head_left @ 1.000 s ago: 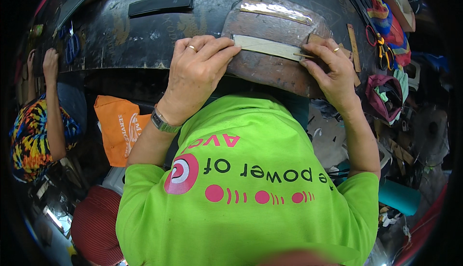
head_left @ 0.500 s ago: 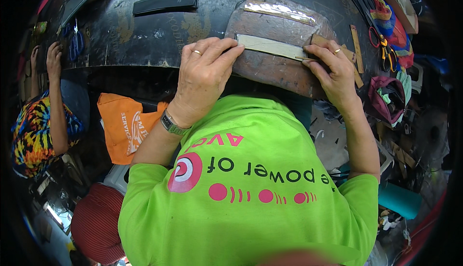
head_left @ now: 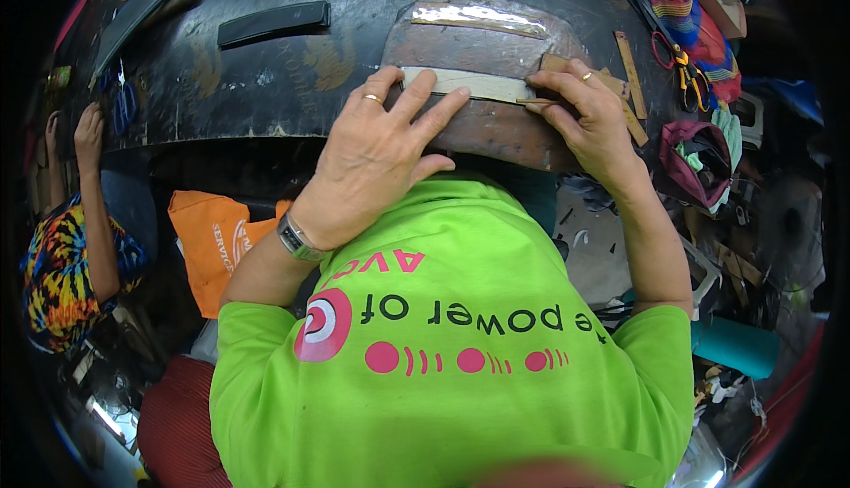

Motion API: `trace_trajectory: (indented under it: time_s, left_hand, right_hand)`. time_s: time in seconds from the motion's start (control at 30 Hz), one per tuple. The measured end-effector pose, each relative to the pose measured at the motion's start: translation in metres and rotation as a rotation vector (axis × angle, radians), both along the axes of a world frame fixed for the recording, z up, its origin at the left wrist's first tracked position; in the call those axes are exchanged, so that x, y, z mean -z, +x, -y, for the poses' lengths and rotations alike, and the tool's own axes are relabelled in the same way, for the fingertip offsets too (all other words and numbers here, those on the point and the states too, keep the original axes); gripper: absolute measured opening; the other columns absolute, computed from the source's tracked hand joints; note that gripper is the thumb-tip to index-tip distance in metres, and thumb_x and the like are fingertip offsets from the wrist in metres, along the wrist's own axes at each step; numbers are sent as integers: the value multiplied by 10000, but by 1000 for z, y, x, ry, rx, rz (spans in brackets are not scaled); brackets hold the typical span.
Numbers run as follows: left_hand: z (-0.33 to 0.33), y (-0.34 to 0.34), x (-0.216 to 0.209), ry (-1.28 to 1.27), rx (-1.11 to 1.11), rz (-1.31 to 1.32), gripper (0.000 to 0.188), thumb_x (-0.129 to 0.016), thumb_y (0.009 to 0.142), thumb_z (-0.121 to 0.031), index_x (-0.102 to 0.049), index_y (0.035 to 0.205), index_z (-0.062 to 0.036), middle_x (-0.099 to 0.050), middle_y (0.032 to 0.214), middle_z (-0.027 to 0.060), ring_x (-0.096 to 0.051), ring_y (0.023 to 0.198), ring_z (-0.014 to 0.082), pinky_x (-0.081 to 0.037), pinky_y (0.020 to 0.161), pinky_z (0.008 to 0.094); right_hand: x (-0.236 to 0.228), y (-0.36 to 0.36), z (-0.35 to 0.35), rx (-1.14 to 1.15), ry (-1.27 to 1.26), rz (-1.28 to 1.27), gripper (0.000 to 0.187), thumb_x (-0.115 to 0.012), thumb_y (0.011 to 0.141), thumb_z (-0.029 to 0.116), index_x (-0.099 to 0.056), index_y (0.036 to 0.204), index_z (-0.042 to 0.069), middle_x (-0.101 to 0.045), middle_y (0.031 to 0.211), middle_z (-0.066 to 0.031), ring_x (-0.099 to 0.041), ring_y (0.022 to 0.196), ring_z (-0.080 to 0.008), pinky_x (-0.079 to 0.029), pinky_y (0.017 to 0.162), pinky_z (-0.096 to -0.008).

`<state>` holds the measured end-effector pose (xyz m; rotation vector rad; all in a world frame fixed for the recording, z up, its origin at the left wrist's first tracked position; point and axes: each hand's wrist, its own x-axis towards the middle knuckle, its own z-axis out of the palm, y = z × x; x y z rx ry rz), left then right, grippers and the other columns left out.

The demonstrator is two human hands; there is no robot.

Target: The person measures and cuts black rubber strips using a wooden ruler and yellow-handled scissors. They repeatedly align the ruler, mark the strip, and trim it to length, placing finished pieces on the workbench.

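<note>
From the head camera, my left grip [head_left: 376, 143] is unclenched, fingers spread, fingertips resting on the pale strip [head_left: 491, 84], thumb apart from it. That strip lies on a brown board [head_left: 496, 141] on the dark worktop [head_left: 195, 116]. My right grip [head_left: 580, 114] pinches a thin stick [head_left: 531, 101] at the strip's right end; it looks like a pencil, though it is too small to be sure. A shiny-topped strip [head_left: 478, 20] lies beyond.

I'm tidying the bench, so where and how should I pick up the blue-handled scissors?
Probably take the blue-handled scissors by their loops, from the near edge of the table: the loops lie toward that edge and the blades point away. Keep clear of the co-worker's hand left of them.
</note>
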<state>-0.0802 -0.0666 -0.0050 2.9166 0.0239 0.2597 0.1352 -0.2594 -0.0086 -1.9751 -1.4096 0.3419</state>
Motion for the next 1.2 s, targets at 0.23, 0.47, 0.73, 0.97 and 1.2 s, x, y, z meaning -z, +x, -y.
trace_trajectory:
  time_s: [0.23, 0.47, 0.73, 0.97, 1.2]
  left_hand:
    - [13, 9, -6, 112, -8, -133, 870, -799, 804, -475, -436, 1560, -242, -456, 1420, 122, -475, 1254, 411, -455, 947, 425]
    - [21, 14, -8, 252, -13, -200, 911, -814, 802, -387, -384, 1598, -281, -450, 1404, 146, -484, 1251, 429, -470, 918, 410]
    - [27, 16, -3, 335, -15, -188, 744, -669, 908, -197, -391, 1595, -267, -472, 1378, 184, -511, 1236, 455, -506, 879, 401]
    - [32, 24, 0, 391, -47, -174, 691, -603, 942, -143, -416, 1576, -342, -494, 1349, 186, -539, 1201, 467, -526, 780, 349]
    - [34, 24, 1, 439, -44, -201, 691, -584, 951, -144, -406, 1583, -361, -496, 1342, 185, -536, 1197, 469, -516, 752, 314]
  right_hand:
    - [0, 1, 0, -1, -23, 18, 282, -742, 862, 17, -692, 1140, 11, -662, 1036, -134, -662, 976, -304, -516, 844, -356]
    - [-2, 9, 3, -7, -46, -91, 203, -718, 889, 38, -723, 1090, 4, -687, 1114, -127, -678, 1013, -285, -519, 877, -345]
    - [-12, 14, 12, 232, 299, -402, 277, -558, 1079, 170, -721, 1184, -28, -675, 1133, -64, -618, 1018, -145, -473, 918, -277]
    - [4, -9, 10, 175, 352, -695, 197, -555, 1046, 13, -600, 1231, -37, -693, 1112, -115, -708, 1005, -182, -569, 897, -296]
    - [13, -12, 5, 188, 249, -568, 157, -528, 1054, 3, -606, 1188, -17, -694, 1117, -131, -706, 973, -194, -572, 895, -319]
